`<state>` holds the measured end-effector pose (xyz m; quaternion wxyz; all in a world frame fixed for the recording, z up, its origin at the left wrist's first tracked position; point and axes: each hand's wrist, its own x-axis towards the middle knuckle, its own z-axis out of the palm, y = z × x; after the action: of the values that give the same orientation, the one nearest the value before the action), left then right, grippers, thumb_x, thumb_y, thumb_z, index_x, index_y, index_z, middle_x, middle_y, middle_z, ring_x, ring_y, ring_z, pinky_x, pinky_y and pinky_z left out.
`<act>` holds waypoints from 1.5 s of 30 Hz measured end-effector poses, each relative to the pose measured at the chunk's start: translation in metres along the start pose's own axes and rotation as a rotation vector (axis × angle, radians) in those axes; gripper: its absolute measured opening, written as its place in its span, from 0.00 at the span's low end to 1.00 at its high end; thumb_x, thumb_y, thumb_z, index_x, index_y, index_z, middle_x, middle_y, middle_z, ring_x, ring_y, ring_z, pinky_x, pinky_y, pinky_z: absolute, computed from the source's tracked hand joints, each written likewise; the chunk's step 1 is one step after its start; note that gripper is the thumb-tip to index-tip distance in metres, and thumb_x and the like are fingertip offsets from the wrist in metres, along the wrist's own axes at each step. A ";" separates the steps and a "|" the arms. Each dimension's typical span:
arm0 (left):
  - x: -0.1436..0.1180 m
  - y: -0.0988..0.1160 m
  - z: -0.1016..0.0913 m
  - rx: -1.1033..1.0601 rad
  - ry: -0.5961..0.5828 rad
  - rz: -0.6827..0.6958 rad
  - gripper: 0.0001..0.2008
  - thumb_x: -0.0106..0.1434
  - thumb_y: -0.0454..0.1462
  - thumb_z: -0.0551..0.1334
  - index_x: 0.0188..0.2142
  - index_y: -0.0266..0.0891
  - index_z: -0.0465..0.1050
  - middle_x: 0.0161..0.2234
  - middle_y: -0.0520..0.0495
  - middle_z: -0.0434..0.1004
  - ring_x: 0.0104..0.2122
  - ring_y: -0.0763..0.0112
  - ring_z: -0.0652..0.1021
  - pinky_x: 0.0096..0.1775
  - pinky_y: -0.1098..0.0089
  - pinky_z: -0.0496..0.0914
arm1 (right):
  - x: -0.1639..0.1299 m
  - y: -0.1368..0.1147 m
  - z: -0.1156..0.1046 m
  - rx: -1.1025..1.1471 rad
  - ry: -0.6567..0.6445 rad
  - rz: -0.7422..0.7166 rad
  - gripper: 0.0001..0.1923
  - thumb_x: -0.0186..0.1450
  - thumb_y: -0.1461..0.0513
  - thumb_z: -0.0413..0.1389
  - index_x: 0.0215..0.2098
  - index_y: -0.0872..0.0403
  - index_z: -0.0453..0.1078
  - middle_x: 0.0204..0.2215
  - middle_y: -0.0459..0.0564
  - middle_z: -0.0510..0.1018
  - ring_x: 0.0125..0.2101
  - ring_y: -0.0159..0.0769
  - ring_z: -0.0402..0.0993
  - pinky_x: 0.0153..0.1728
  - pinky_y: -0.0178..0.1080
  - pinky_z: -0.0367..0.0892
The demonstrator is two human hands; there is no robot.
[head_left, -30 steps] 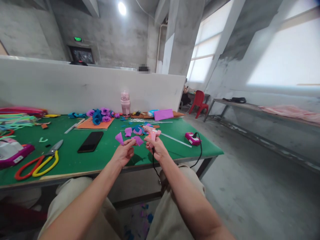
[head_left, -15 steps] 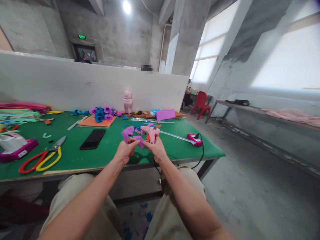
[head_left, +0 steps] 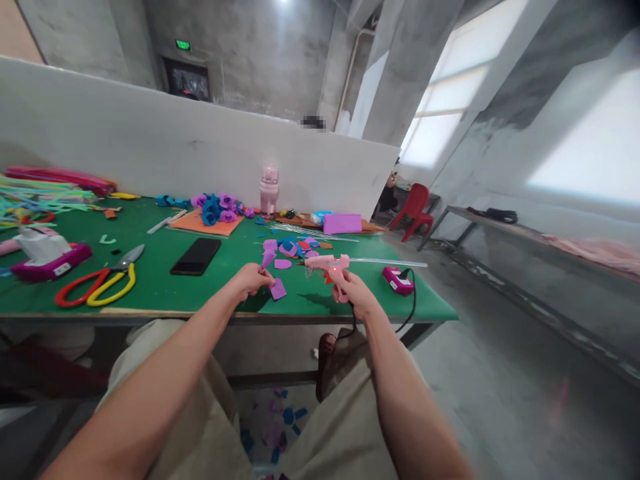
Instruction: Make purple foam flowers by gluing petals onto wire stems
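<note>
My left hand (head_left: 254, 280) is closed, with thumb and fingertips pinching purple crepe-paper pieces (head_left: 278, 289) just above the green table. More purple paper (head_left: 269, 257) rises from the top of that pinch. In my right hand (head_left: 356, 293) is a pink hot glue gun (head_left: 330, 264), gripped by its handle with its nozzle towards the left. A long clear glue stick (head_left: 390, 263) sticks out of its back. Between the hands a single purple petal (head_left: 283, 264) lies flat, near a pile of purple and blue cut pieces (head_left: 300, 248).
Scissors with red and yellow handles (head_left: 107, 283) and a black phone (head_left: 196, 257) lie at left. Paper flowers (head_left: 217, 208) rest on orange sheets beside a pink bottle (head_left: 269, 192). A magenta power block (head_left: 399, 280) with a black cord sits near the right edge.
My hands have moved apart: the glue gun went right, away from the purple paper in my left hand. The view has shifted, and the petal on the table now shows.
</note>
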<state>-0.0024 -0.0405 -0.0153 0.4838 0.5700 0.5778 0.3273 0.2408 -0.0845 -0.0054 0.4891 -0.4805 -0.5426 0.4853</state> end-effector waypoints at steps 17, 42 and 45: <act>0.002 -0.004 0.009 0.440 0.082 0.130 0.05 0.45 0.36 0.64 0.21 0.34 0.74 0.15 0.52 0.68 0.18 0.76 0.66 0.22 0.74 0.58 | -0.016 -0.016 0.015 -0.593 -0.335 -0.090 0.19 0.62 0.51 0.48 0.33 0.59 0.68 0.15 0.42 0.66 0.15 0.26 0.59 0.19 0.30 0.55; 0.006 -0.006 0.007 0.554 0.072 0.163 0.06 0.46 0.35 0.62 0.24 0.35 0.76 0.22 0.48 0.76 0.25 0.70 0.73 0.25 0.73 0.60 | -0.016 -0.013 0.018 -0.648 -0.373 -0.145 0.17 0.63 0.51 0.47 0.27 0.56 0.64 0.13 0.40 0.60 0.16 0.26 0.57 0.20 0.31 0.55; 0.006 -0.005 0.007 0.561 0.069 0.166 0.06 0.46 0.35 0.62 0.24 0.34 0.76 0.22 0.47 0.76 0.25 0.69 0.73 0.25 0.72 0.60 | -0.016 -0.013 0.019 -0.666 -0.373 -0.160 0.17 0.63 0.52 0.46 0.27 0.56 0.64 0.13 0.40 0.61 0.17 0.27 0.57 0.22 0.31 0.55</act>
<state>0.0030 -0.0370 -0.0235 0.2590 0.7154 0.6130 0.2126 0.2220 -0.1021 0.0055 0.2356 -0.4724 -0.7859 0.3221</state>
